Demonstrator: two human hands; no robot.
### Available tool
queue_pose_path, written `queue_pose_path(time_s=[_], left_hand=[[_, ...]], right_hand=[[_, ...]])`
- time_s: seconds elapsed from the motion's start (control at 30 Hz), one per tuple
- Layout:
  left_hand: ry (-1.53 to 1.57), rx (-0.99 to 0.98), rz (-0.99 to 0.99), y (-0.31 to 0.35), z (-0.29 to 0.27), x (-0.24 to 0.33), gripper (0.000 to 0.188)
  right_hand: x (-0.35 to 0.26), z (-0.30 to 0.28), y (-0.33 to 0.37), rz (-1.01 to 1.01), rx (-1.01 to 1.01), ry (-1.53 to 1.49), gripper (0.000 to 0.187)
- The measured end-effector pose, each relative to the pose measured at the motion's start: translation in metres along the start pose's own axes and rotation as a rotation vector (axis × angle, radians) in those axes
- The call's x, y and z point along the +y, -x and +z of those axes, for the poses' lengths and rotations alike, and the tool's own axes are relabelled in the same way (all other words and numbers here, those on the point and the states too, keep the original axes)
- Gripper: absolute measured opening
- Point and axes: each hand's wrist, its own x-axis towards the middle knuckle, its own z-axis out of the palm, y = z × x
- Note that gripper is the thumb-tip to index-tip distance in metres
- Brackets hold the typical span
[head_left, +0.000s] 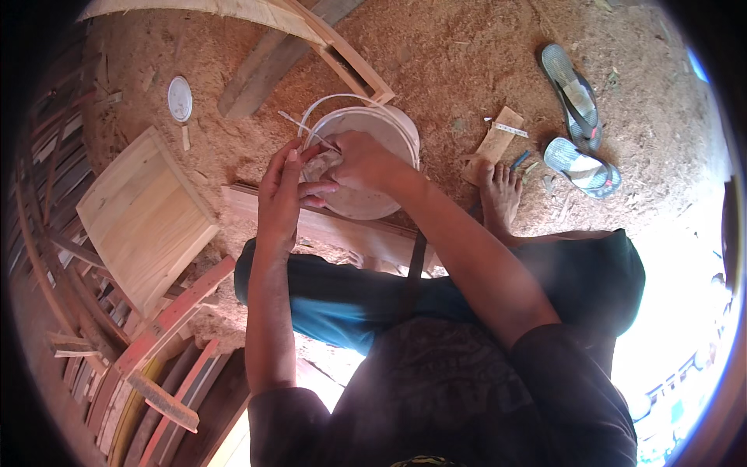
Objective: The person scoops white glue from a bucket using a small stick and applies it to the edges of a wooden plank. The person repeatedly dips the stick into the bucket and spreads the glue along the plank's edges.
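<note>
Evidently both hands work over the pale bucket (369, 205), which stands on sawdust (459, 70) just beside a board (331, 233). The left hand (282, 185) is half spread, its fingertips at a pale, crumpled-looking material (317, 165); the right hand (367, 162) curls in from the other side. I cannot tell whether either pinches it, or which holds the 1 thin white strip (289, 119) poking out near the handle (336, 96). Working well probably means steadying with the left fingers, making small right-hand movements, and letting loose bits drop inside the rim.
</note>
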Motion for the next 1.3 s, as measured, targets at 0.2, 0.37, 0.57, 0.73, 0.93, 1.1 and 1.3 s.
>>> queue_pose_path(time_s=[0.2,0.37,0.57,0.73,0.93,1.1,1.3], left_hand=[[0.191,-0.051,-0.035,0.009,-0.004,-0.005,0.068],[-0.129,0.043,0.112,0.013,-0.002,-0.002,0.065],[-1.31,-0.002,0.444,0.0,-0.006,-0.007,0.05],[-1.794,-0.144,0.229,-0.012,0.02,0.006,0.031],[-1.908,-0.249,0.237,-0.029,0.02,-0.006,0.017],[-1.903,-0.182,0.212,-0.041,0.033,-0.007,0.018],[-1.918,-0.119,0.172,-0.054,0.038,-0.008,0.021]], right_hand=[[-0.018,-0.002,0.006,0.319,0.001,-0.326,0.032],[-0.014,-0.012,0.007,0.379,0.129,-0.152,0.033],[-0.007,-0.013,0.009,0.389,0.195,0.0,0.035],[-0.025,-0.029,0.013,0.39,0.057,-0.015,0.03],[-0.029,-0.034,0.012,0.421,0.043,-0.041,0.033],[-0.023,-0.029,0.012,0.39,0.096,-0.06,0.032],[-0.02,-0.021,0.011,0.366,0.139,-0.065,0.031]])
